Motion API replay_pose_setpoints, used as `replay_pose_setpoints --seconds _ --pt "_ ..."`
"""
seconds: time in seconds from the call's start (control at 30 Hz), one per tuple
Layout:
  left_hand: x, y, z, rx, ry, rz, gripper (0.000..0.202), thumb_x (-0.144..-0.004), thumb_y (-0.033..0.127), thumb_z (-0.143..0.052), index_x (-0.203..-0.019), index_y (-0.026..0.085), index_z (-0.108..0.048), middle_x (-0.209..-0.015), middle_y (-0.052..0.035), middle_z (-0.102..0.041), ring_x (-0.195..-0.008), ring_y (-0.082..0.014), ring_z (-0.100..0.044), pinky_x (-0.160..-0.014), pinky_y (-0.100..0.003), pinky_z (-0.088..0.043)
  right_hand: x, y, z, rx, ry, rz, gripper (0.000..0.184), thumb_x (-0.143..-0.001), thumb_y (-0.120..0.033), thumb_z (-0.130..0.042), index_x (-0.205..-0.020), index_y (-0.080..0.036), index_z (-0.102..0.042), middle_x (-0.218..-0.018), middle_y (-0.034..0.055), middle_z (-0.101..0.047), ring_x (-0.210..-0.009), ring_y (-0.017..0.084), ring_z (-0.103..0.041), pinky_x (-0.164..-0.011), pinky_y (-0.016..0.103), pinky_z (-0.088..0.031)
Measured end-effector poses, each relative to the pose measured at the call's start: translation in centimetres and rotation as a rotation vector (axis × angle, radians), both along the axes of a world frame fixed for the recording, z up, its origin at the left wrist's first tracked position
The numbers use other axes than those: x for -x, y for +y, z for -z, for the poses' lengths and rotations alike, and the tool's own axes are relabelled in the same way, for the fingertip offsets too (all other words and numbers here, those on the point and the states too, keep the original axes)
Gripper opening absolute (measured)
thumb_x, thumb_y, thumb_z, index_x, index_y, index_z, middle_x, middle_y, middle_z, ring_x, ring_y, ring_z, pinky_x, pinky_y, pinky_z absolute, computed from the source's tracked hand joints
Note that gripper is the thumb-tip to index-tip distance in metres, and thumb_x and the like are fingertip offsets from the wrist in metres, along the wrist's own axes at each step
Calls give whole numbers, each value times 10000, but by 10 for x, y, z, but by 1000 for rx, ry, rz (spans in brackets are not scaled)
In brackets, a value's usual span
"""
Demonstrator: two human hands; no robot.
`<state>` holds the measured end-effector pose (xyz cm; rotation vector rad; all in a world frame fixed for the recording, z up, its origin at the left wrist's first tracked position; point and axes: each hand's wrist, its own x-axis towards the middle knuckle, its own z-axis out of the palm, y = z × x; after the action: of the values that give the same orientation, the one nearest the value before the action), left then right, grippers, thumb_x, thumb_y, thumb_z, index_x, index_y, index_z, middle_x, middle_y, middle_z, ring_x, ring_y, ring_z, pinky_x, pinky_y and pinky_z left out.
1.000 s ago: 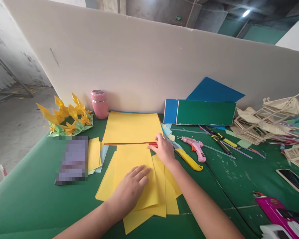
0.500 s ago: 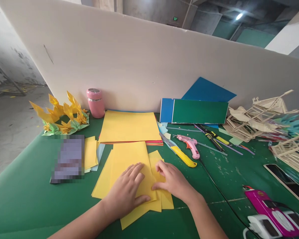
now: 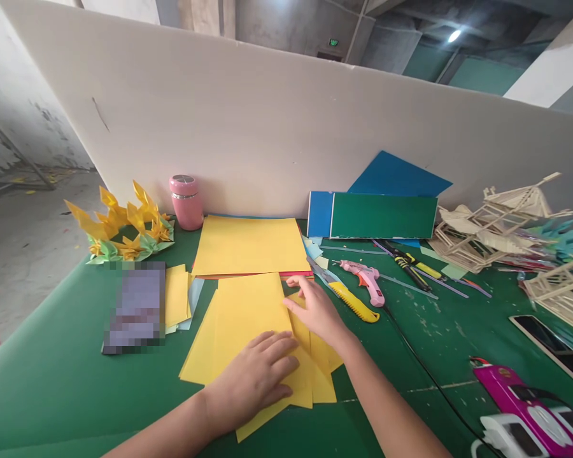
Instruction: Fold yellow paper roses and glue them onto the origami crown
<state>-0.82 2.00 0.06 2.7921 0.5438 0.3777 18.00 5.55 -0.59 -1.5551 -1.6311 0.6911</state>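
A yellow paper sheet [image 3: 251, 312] lies over several other yellow sheets [image 3: 198, 346] fanned out on the green table. My left hand [image 3: 253, 381] rests palm down on its lower part, fingers stretched out and holding nothing. At the sheet's upper right edge is my right hand [image 3: 315, 312], its thumb and forefinger apart and the other fingers partly curled. Whether its fingertips touch the paper, I cannot tell. Just beyond lies a larger stack of coloured paper [image 3: 251, 245], yellow on top.
Right of my hands lie a yellow-handled cutter knife [image 3: 356, 302] and a pink glue gun [image 3: 364, 280], its cord crossing the table. At left are a phone-like slab [image 3: 136, 308], a paper crown [image 3: 124, 229] and a pink flask [image 3: 186, 202]. A magenta power strip [image 3: 520, 397] sits front right.
My right hand has moved away from me along the paper's right edge, and its thumb and forefinger show further apart. My left hand has slid slightly toward me. The view has shifted a little.
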Motion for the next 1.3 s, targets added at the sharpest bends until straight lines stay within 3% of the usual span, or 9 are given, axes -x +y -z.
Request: replay_pose_setpoints --seconds 0.2,0.4,0.47,0.63,0.77,0.83,1.0,1.17,1.3 --pt "2 1 3 23 -57 55 150 -866 199 -519 -961 158 -627 -1162 -122 -668 -1126 -268 -598 -1029 -425 -439 22 15 5 35 182 -18 330 -724 -194 -539 -1025 -215 -403 -803 6 -660 -673 151 -626 -629 287 -503" --pt "5 1 -1 39 12 -13 210 -887 252 -499 -1010 169 -647 -1260 -127 -623 -1245 -307 -499 -1073 -505 -370 34 27 -8 -166 274 70 223 -721 -228 -572 -878 -229 -415 -758 -11 -631 -678 148 -617 -658 283 -501" --pt "8 5 -4 69 57 -66 240 -892 243 -482 -1064 186 -639 -1314 -112 -588 -1271 -305 -471 -1081 -517 -352 38 35 -12 -189 254 65 213 -745 -235 -564 -904 -230 -422 -809 4 -646 -712 156 -626 -695 303 -512" --pt "16 18 -12 150 174 -144 409 -854 298 -532 -1256 220 -539 -1426 -76 -471 -1328 -339 -382 -1095 -588 -281 22 41 -11 -386 -195 49 255 -805 -203 -519 -1058 -218 -487 -1110 108 -634 -1066 262 -577 -921 448 -457" --pt "18 22 -12 202 159 -192 488 -829 337 -557 -1295 213 -480 -1430 -87 -466 -1352 -353 -333 -1097 -641 -215 -17 13 2 -380 -519 213 232 -847 -175 -441 -1069 -182 -508 -1127 151 -613 -1072 311 -545 -908 501 -440" --pt "19 21 -10 195 106 -219 449 -800 315 -592 -1222 184 -509 -1417 -129 -476 -1339 -351 -360 -1097 -629 -231 -36 -5 9 -334 -653 304 202 -858 -194 -431 -1042 -170 -512 -1051 156 -632 -993 322 -561 -833 494 -463" --pt "26 23 -3 181 -42 -330 221 -730 243 -645 -903 190 -519 -1271 -176 -548 -1167 -315 -554 -914 -452 -520 -59 -33 16 -184 -815 413 160 -859 -191 -446 -1007 -167 -501 -965 153 -638 -903 317 -590 -730 432 -484" --pt "28 32 1 173 -92 -325 68 -770 215 -564 -776 214 -496 -1110 -113 -619 -1063 -274 -621 -837 -388 -551 -59 -33 15 -111 -784 436 221 -805 -118 -460 -1018 -170 -491 -926 140 -640 -866 309 -607 -684 404 -500" --pt "28 37 1 170 -23 -339 80 -828 196 -497 -751 213 -511 -1113 -96 -631 -1081 -258 -620 -837 -362 -548 -57 -38 11 -112 -624 447 297 -808 -180 -430 -1098 -166 -488 -965 143 -602 -810 282 -606 -574 358 -499"
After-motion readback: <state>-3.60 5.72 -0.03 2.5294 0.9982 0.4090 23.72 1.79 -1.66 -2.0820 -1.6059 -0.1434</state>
